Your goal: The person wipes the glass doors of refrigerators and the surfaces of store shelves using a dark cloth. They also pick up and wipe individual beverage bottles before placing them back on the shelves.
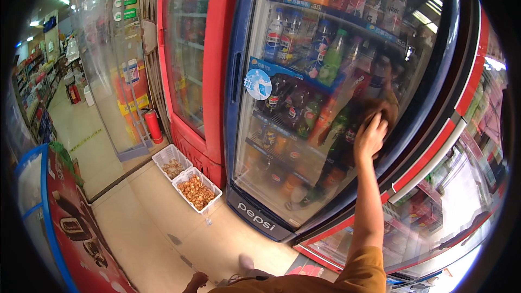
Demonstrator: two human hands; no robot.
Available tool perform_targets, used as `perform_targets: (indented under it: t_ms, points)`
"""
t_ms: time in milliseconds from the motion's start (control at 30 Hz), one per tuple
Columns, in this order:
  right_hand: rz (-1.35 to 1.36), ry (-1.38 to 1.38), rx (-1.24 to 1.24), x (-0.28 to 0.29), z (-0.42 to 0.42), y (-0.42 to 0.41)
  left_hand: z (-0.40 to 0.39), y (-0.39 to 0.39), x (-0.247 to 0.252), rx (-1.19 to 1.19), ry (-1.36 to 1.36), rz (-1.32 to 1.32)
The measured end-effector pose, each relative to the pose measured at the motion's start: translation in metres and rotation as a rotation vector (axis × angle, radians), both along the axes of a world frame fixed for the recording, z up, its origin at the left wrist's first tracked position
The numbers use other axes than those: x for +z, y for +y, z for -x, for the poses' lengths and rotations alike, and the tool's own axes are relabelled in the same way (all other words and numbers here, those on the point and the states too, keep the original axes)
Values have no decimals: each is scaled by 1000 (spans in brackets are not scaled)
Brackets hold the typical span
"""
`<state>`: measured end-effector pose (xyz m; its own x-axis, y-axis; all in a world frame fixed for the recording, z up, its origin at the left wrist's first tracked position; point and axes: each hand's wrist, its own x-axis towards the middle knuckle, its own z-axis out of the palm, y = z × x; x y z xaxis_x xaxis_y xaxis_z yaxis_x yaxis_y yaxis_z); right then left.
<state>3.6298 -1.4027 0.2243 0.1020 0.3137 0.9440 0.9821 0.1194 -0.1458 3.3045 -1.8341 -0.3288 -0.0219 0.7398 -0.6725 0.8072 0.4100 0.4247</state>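
My right hand (371, 135) is raised against the glass door (293, 158) of a blue Pepsi drinks refrigerator (238, 101). Its fingers are bent over what looks like a brown cloth (391, 116), pressed to the right part of the glass. Behind the door, bottled drinks stand on several shelves, among them a green bottle (333, 59). Reflections on the pane blur the lower bottles. Low at the bottom edge, my left hand (198, 280) hangs beside my body, small and dark; whether it holds anything cannot be made out.
Two white plastic baskets (190, 164) of brown food pieces sit on the tiled floor (142, 211). Beyond them are a red-framed cooler (215, 69) and a fire extinguisher (153, 126). A chest freezer (77, 228) stands at left, a red-trimmed display cooler (425, 158) at right.
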Motion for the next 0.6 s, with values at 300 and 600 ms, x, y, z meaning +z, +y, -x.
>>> perform_targets:
  t_ms: [300, 600]
  points:
    - [585, -623, 510, -203, 42, 20, 56, 83, 39, 158, 34, 71]
    - [-491, -214, 249, 98, 142, 92, 115, 158, 52, 158, -30, -201]
